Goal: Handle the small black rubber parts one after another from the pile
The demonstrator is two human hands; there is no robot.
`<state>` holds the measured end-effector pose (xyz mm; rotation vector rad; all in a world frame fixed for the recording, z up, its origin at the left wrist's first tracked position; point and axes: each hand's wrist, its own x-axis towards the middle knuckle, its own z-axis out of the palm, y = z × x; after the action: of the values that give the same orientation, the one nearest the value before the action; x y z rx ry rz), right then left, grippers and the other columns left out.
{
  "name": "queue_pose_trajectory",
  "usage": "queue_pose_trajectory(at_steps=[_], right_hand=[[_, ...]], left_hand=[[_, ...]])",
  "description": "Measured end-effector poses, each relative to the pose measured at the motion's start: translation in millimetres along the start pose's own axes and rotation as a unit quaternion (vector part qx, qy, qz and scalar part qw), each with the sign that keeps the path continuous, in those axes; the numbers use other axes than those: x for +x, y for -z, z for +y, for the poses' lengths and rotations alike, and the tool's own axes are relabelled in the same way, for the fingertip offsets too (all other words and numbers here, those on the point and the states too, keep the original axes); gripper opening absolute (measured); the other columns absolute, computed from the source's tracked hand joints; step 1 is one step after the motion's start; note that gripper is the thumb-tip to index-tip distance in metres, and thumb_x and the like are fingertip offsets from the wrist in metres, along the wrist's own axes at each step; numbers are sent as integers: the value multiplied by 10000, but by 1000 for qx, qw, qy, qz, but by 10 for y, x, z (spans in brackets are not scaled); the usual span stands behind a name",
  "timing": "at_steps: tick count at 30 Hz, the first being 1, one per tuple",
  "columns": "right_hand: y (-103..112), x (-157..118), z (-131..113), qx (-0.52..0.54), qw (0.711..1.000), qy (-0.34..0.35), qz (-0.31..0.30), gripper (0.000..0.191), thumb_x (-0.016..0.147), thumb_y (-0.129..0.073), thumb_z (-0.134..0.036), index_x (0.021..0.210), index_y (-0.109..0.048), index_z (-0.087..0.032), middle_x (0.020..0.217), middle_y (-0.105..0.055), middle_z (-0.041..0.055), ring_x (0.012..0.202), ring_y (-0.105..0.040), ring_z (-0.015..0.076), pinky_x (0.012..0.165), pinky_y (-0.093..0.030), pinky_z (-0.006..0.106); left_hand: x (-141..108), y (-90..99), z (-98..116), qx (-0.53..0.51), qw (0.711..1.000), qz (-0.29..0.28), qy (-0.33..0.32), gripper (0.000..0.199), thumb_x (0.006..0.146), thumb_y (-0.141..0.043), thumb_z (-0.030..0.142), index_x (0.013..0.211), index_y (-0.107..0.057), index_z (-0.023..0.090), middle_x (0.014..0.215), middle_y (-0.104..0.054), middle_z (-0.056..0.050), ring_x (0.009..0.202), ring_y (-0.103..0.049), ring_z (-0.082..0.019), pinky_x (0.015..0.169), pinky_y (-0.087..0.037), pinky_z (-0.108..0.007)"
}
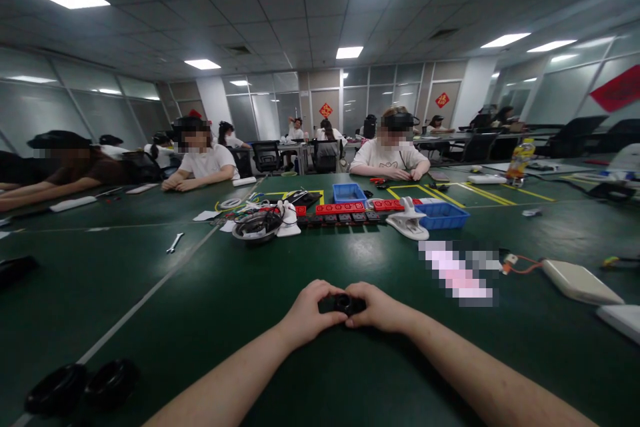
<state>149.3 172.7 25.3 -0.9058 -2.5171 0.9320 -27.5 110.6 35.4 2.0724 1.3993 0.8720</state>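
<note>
A small black part with a round hole (pixel 344 304) sits between my two hands, low over the green table (pixel 280 280). My left hand (pixel 313 312) curls round its left end, thumb in front and fingers behind. Around the right end, my right hand (pixel 376 307) is closed in the same way. The fingers of both hands nearly meet at the part's middle. Much of the part is hidden by my fingers, and I cannot tell its exact kind. Two black, rounded, hollow objects (pixel 57 388) lie at the table's lower left.
Ahead stand a row of red and black power strips (pixel 340 209), blue bins (pixel 443 215), a white clip stand (pixel 407 220) and a dark bowl of cables (pixel 256 225). A wrench (pixel 175 243) lies left, a power bank (pixel 580 281) right. Several people sit across the table.
</note>
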Motion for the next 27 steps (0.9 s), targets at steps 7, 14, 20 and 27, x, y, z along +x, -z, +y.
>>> queue_pose_trajectory(at_steps=[7,14,20,27], right_hand=[[-11,12,-9,39,999,-29,-7,224,560,-683,-251,738,-588,-155,702,-518,-34,665,-479,118,586,-347,209],[-68,24,47,29,999,-24,8,248,544,-691,-277,704,-547,-154,659,-495,-48,634,-458,106,548,-316,195],[-115,3,59,-5,999,-22,36,284,537,-690,-327,671,-505,-158,636,-466,-53,608,-433,100,526,-293,193],[-183,15,8,-74,992,-55,82,348,508,-693,-395,650,-471,-169,621,-460,-48,583,-424,98,494,-260,191]], left_hand=[[-7,-20,-4,9,1000,18,-18,277,642,-651,311,897,-611,211,846,-564,-16,821,-501,-162,720,-392,-259],[-19,-68,-15,38,999,30,-7,314,634,-648,350,913,-608,211,785,-550,-5,748,-490,-151,643,-389,-238],[-30,-101,-18,28,998,47,-4,305,626,-653,337,894,-609,199,777,-552,-3,726,-491,-144,613,-380,-223],[-37,-136,-28,46,996,80,12,308,615,-655,353,872,-605,189,770,-556,-4,704,-485,-145,602,-381,-232]])
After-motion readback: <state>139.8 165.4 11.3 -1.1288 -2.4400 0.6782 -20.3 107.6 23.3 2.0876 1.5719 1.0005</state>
